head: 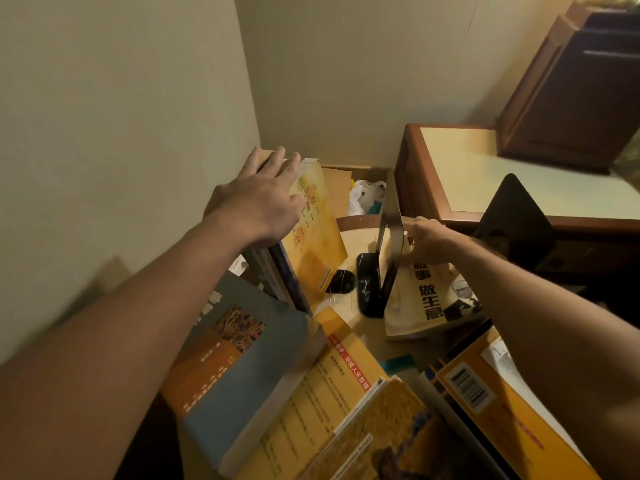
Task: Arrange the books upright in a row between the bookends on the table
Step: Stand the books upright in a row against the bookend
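Left hand point(263, 199) presses standing books point(313, 237) (two bookends point(390, 237) point(512, 216)).

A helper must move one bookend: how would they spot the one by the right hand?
Start at the row of upright books beside the wall, under the left hand. Just right of them stands a thin dark bookend, seen edge-on, with the right hand against its right face. Unlike the other black bookend farther right, it shows a glossy foot.
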### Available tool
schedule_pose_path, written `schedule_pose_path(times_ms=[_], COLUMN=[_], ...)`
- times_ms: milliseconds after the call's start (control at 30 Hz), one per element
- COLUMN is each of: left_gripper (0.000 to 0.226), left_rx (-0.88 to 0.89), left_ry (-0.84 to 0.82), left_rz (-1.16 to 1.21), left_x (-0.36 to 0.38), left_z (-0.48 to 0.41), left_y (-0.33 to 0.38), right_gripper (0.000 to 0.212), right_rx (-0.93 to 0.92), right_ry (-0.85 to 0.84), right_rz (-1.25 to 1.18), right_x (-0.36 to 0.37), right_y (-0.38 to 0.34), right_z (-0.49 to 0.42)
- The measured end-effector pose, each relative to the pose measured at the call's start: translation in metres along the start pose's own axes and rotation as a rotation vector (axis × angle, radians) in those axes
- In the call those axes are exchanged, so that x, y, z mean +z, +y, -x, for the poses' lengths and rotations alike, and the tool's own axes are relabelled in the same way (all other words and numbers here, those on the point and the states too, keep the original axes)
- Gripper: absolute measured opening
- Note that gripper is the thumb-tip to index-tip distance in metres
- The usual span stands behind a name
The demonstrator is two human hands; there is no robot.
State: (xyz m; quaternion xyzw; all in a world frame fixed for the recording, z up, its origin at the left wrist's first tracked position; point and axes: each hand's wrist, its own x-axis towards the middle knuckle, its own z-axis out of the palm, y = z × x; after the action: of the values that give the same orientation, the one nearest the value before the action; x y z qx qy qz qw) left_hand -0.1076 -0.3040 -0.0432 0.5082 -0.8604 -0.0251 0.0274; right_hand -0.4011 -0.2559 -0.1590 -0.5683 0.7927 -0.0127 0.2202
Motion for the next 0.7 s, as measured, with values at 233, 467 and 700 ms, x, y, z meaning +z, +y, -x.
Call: schedule_pose_path(times_ms=[233, 467, 700], left_gripper=[0.061, 0.061, 0.061], left_rx=[0.006, 0.003, 0.006], left_ry=[0.012, 0.019, 0.028], left_rz=[-0.008, -0.013, -0.017], left_x=[0.001, 0.002, 0.005], left_z=[-0.001, -0.001, -0.003], left_y=[-0.002, -0.003, -0.003], right_gripper=[0.066, 0.057, 0.057], right_rx=[-0.005, -0.031, -0.064], right_ry=[-0.031, -0.070, -0.039], right_rz=[0.123, -0.028, -0.073], right_x=[-0.004, -0.017, -0.036], right_y=[0.001, -0.003, -0.011], right_z=[-0.008, -0.005, -0.003])
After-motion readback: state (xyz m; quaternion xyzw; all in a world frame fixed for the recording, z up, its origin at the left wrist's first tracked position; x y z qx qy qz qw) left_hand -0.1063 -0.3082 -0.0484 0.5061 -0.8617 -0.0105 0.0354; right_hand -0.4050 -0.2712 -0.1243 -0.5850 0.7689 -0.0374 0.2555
